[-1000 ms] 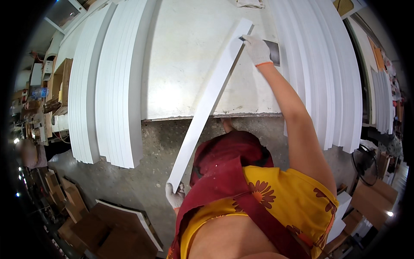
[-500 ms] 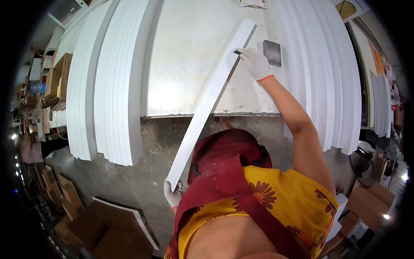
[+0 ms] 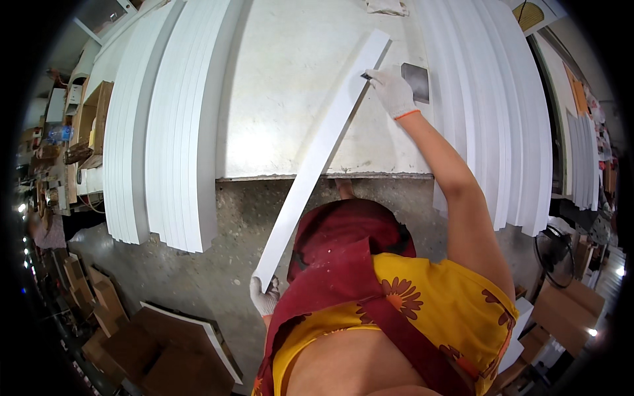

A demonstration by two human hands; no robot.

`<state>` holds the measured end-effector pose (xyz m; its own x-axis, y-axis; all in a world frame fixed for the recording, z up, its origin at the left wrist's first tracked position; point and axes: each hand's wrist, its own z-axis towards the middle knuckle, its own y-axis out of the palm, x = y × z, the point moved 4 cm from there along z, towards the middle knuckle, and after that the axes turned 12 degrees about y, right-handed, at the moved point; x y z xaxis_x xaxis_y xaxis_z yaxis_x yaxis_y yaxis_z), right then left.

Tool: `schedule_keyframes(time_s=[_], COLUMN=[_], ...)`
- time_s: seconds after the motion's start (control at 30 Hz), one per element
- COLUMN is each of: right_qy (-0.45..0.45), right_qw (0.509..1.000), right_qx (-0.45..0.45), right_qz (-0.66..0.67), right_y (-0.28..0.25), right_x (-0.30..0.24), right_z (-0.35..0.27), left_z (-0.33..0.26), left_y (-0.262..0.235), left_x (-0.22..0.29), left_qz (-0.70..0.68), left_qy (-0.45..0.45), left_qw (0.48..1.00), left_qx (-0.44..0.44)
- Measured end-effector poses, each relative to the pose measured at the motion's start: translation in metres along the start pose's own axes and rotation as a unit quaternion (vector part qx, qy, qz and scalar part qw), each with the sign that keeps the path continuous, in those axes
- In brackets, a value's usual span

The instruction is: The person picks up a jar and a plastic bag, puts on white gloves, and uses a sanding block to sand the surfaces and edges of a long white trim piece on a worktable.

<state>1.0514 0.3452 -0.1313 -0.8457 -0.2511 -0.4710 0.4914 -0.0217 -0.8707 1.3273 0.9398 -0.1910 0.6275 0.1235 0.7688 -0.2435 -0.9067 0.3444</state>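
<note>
A long white strip (image 3: 323, 143) slants from near my left side out over the white tabletop. Its near end is in my left hand (image 3: 264, 295), gloved, with the fingers closed round it. Further up, my right hand (image 3: 391, 91), in a white glove with an orange cuff, pinches a small dark piece (image 3: 366, 76) against the strip's face and right edge. The fingers hide most of that piece, so its kind is unclear. Just right of this hand lies a dark grey rectangular block (image 3: 416, 82), flat on the table.
Stacks of long white strips stand at the left (image 3: 178, 132) and right (image 3: 492, 119), overhanging the table's near edge. A folded cloth (image 3: 387, 7) lies at the far side. Cardboard boxes (image 3: 568, 307) and brown panels (image 3: 168, 350) sit on the floor, with a round fan (image 3: 553, 256) at right.
My right hand, with the dark piece, has shifted very slightly right and away along the strip. My left hand and the strip have hardly moved.
</note>
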Motion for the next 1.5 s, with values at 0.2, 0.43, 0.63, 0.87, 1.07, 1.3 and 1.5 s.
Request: schedule_keyframes(time_s=[0.2,0.43,0.63,0.87,1.07,1.3,1.5], right_qy=[-0.007,-0.012,0.008,-0.009,0.001,-0.083,0.036], right_qw=[1.0,1.0,1.0,1.0,1.0,0.996,0.993], right_qx=[-0.007,-0.018,-0.003,0.003,0.001,0.023,0.051], right_qz=[-0.021,0.004,0.019,0.008,0.008,0.034,-0.098], right_y=[-0.007,-0.003,-0.006,0.0,-0.01,0.008,-0.002], right_x=[-0.003,0.002,-0.003,0.0,-0.003,-0.01,0.024], right_z=[0.003,0.003,-0.005,0.002,0.004,-0.01,0.082], left_z=[0.002,0.004,0.001,0.008,0.002,-0.003,-0.002], left_y=[-0.005,-0.012,-0.003,-0.023,0.0,-0.003,0.008], left_x=[-0.001,-0.003,-0.002,-0.008,-0.001,-0.001,0.008], left_qz=[0.014,0.017,-0.008,0.005,0.003,-0.014,0.033], left_qy=[-0.005,-0.009,0.002,-0.005,0.011,-0.014,0.004], left_qw=[1.0,1.0,1.0,1.0,1.0,0.998,0.999], left_qx=[-0.003,0.0,0.011,0.003,0.012,0.065,0.025])
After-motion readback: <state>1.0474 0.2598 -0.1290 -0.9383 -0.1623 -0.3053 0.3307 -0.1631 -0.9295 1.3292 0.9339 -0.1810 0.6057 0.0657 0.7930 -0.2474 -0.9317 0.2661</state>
